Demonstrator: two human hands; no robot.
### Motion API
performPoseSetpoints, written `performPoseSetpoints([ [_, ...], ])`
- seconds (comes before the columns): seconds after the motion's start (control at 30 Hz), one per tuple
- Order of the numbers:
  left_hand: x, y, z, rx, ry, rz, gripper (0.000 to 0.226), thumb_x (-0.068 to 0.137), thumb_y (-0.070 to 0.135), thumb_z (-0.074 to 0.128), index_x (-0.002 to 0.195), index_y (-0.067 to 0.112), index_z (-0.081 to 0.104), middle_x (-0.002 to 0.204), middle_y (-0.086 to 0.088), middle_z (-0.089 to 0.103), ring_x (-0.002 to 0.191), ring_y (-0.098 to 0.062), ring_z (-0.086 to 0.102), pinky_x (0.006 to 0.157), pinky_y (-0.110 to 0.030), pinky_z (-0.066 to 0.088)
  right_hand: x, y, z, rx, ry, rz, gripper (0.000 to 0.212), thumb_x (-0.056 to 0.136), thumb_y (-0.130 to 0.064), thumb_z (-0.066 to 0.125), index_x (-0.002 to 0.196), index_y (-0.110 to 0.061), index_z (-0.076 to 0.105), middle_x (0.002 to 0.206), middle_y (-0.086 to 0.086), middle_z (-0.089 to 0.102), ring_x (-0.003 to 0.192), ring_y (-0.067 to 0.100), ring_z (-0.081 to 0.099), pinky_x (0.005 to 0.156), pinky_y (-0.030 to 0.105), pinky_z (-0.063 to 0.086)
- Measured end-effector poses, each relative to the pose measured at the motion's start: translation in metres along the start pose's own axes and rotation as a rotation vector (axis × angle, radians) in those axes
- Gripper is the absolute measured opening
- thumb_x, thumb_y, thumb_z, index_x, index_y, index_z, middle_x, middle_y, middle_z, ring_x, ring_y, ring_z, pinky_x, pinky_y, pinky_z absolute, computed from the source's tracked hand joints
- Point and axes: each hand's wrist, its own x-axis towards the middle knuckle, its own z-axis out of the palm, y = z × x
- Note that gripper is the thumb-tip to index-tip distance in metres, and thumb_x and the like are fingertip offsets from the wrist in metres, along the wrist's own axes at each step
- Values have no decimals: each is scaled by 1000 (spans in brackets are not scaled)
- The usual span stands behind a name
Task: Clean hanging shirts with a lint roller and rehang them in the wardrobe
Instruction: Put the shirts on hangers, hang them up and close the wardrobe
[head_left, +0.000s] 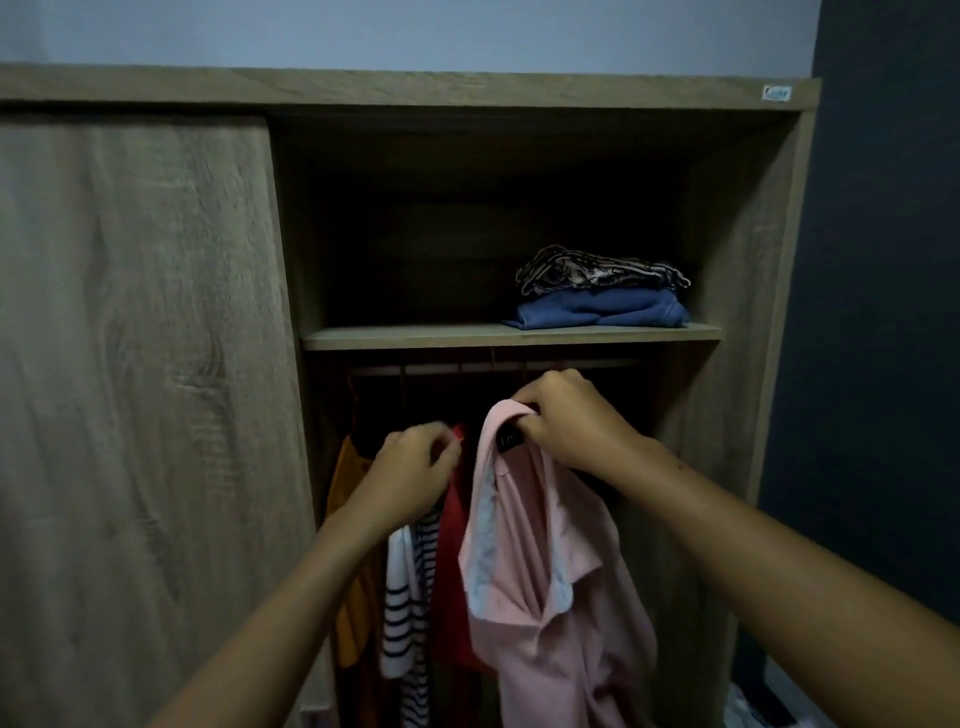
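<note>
A pale pink polo shirt (550, 587) hangs from my right hand (566, 421), which grips it at the collar just below the wardrobe rail (488, 368). My left hand (415, 470) reaches in beside it and pinches the top of a red shirt (453, 561). Left of the red one hang a white shirt with dark stripes (408, 613) and an orange garment (347, 519). The hangers are mostly lost in the dark. No lint roller is in view.
The wardrobe's sliding door (135, 389) covers the left half. A shelf (415, 336) above the rail carries a folded blue garment (602, 309) with a patterned one on top. A dark wall (872, 312) stands at the right.
</note>
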Motion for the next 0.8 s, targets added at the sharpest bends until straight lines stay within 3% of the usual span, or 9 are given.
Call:
performPoseSetpoints([
  [0.1,-6,26,7,-252,53,159,18,95,43,57,94,26,63,81,9,67,73,-2,63,68,-27,53,0,6,-1,-21,30,7,25,75,-20,54,89,-24,76,76,-2,72,72,18,67,63,40,58],
  [0.17,-4,32,17,-215,4,201,26,88,52,64,97,28,59,80,9,65,71,-2,62,63,-24,53,0,11,-3,-20,49,13,24,75,-23,55,88,-25,75,77,-2,72,73,17,67,63,40,58],
  [0.23,0,29,31,-98,-33,214,25,88,48,64,96,26,55,78,6,63,70,-6,61,66,-36,55,0,16,-8,-9,71,29,23,76,-27,54,87,-26,75,77,-3,71,75,18,67,64,40,59],
  [0.33,5,22,47,-41,-3,163,15,89,39,55,88,24,51,73,3,60,70,-16,59,67,-47,53,-2,29,-15,-12,94,71,29,75,-27,54,93,-29,76,85,-4,74,84,21,68,70,40,59],
  [0.43,8,18,53,-42,133,97,13,85,36,47,81,24,46,67,2,57,66,-23,59,64,-44,52,-10,45,-17,-20,91,123,27,76,-24,58,94,-30,77,85,-5,74,84,19,68,72,37,58],
  [0.63,16,19,71,88,296,71,24,100,32,38,85,17,50,72,-5,62,68,-29,61,67,-38,40,-17,79,3,95,92,201,14,84,-34,70,87,-24,79,75,-7,74,76,9,68,67,28,54],
  [0.8,29,27,73,-48,382,58,27,102,32,39,86,14,53,67,-4,60,60,-24,58,54,-39,45,-22,99,24,243,-90,233,26,78,-46,78,84,-21,80,72,-3,74,70,11,69,62,28,51],
])
